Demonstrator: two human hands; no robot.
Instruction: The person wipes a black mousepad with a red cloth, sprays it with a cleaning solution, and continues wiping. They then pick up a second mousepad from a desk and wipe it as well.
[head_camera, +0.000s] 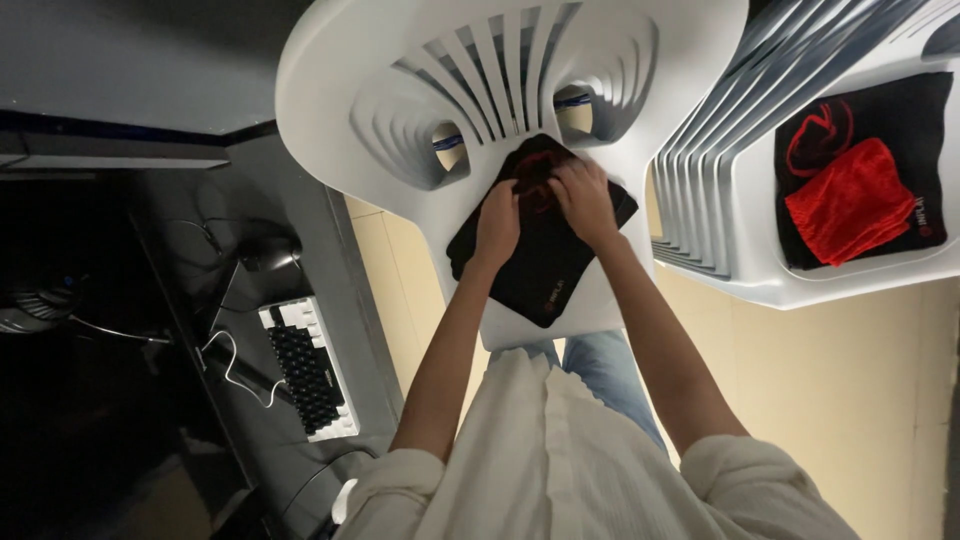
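Note:
A black mouse pad with a red design (545, 262) lies on the seat of a white plastic chair (350, 90) in front of me. My left hand (497, 222) presses on its near left part with curled fingers. My right hand (583, 197) rests on its far edge close to the slatted chair back, fingers bent down onto the pad. Both hands touch the pad side by side. What the fingertips grip is hidden under the hands.
A second white chair (740, 200) stands at the right; on its seat lies another black pad (925, 130) with a folded red cloth (853, 200) on top. At the left is a dark desk (290, 200) with a black-and-white keyboard (308, 366) and cables. The floor is beige.

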